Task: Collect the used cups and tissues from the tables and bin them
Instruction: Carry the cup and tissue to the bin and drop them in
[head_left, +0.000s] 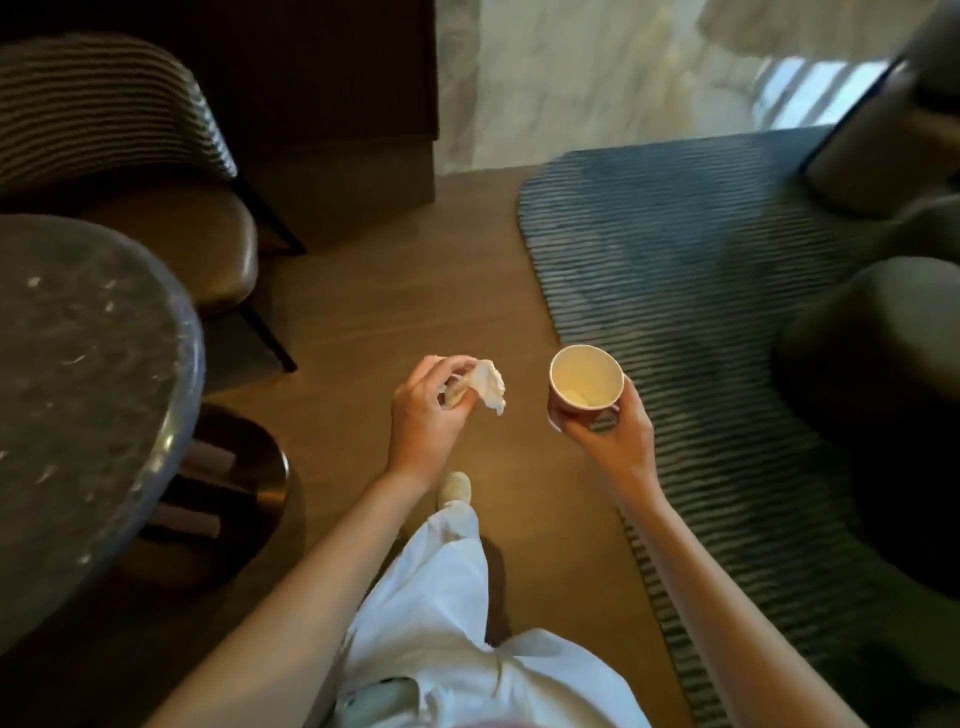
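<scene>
Your left hand (426, 410) pinches a crumpled white tissue (488, 387) over the wood floor (374, 291), fingers curled round it. Your right hand (605, 423) grips a paper cup (586, 382) upright, red outside, pale inside, only a faint residue at the bottom. Round dark table (88, 374) sits left, striped rug (691, 249) right, chair (119, 156) beyond.

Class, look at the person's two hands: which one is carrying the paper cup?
The right hand grips the paper cup, upright with its open mouth towards the camera. The left hand holds a crumpled white tissue instead.
</scene>
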